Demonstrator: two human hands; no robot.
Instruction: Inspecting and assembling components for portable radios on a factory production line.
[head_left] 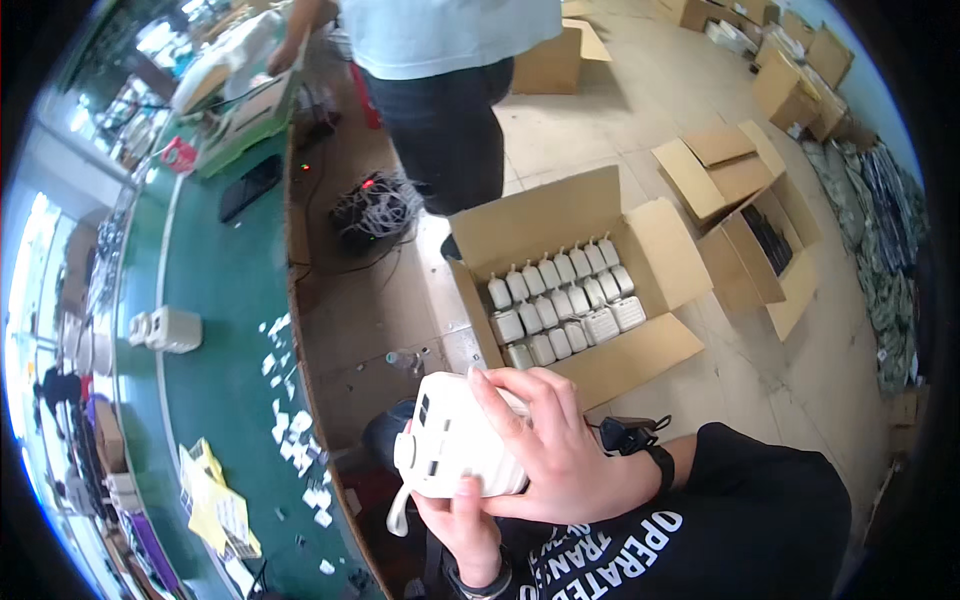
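Note:
A white boxy device (450, 440) with rounded corners is held between my two hands. It has a round knob on one side, small dark openings in its face and a white strap loop hanging from it. My left hand (468, 530) supports it from below, thumb on its face. My right hand (555, 445) is wrapped over its far and right sides. Just beyond, an open cardboard box (545, 205) holds rows of similar white devices (560, 300), many with a small loop on top. What kind of device they are, I cannot tell.
A green worktable (235, 300) runs along the left, with a white device (175, 330), a phone (250, 188), paper scraps (295, 440) and yellow sheets (215, 500). A person (440, 110) stands ahead. Tangled cables (380, 205) lie under the table. More open cartons (760, 240) stand right.

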